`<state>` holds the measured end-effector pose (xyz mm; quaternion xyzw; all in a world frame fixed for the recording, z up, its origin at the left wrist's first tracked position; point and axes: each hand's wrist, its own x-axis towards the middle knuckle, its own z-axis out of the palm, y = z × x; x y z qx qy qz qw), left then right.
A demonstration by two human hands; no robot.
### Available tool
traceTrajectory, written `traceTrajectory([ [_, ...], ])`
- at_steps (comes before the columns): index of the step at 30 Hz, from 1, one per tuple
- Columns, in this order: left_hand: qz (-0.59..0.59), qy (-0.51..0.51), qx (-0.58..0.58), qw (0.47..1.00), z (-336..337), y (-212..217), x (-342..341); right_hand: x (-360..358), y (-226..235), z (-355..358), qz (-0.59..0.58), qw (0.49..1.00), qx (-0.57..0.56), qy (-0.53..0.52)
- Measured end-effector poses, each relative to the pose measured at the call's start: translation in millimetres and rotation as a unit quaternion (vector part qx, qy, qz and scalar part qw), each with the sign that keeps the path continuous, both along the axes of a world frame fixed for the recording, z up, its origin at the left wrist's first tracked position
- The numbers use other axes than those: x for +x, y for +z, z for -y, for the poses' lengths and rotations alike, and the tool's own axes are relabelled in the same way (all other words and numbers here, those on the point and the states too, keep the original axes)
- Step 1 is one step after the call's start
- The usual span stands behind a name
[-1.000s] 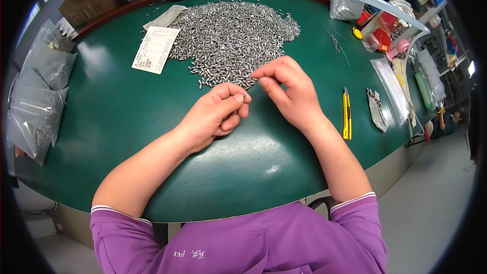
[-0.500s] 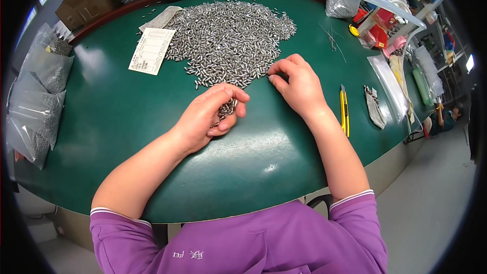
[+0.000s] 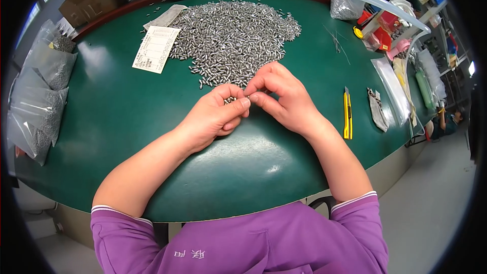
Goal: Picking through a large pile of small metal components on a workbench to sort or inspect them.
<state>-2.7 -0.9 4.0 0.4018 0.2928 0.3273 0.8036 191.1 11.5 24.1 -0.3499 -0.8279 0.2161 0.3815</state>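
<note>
Green and rounded, the table fills most of the view. Near its middle, the left hand is curled, with a few small metal pins cupped inside it. Touching it fingertip to fingertip, the right hand is closed in a pinch, apparently on a single pin, though this is too small to be made out. Just beyond both hands a wide heap of pins is spread. Beside the heap a paper slip is laid. A yellow utility knife is seen to the right, and clear bags are stacked at the left edge.
</note>
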Motion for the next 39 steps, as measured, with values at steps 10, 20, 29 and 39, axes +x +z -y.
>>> traceTrajectory([
  [10,0.003,0.002,0.012,1.000,-0.8,0.8,3.1,4.3,-6.4,-6.3,-0.020,0.996,0.024,-0.088],
  [20,0.019,-0.003,0.020,1.000,-0.3,-0.2,1.2,12.8,-18.7,-12.7,0.052,0.988,-0.004,-0.144],
  [29,0.040,0.001,0.016,0.999,-0.7,-4.1,-0.3,-0.5,4.9,4.2,0.027,0.991,0.124,-0.042],
  [39,0.058,0.004,0.004,0.998,-1.4,-5.7,1.2,-3.5,7.5,8.7,0.066,0.987,0.140,-0.052],
])
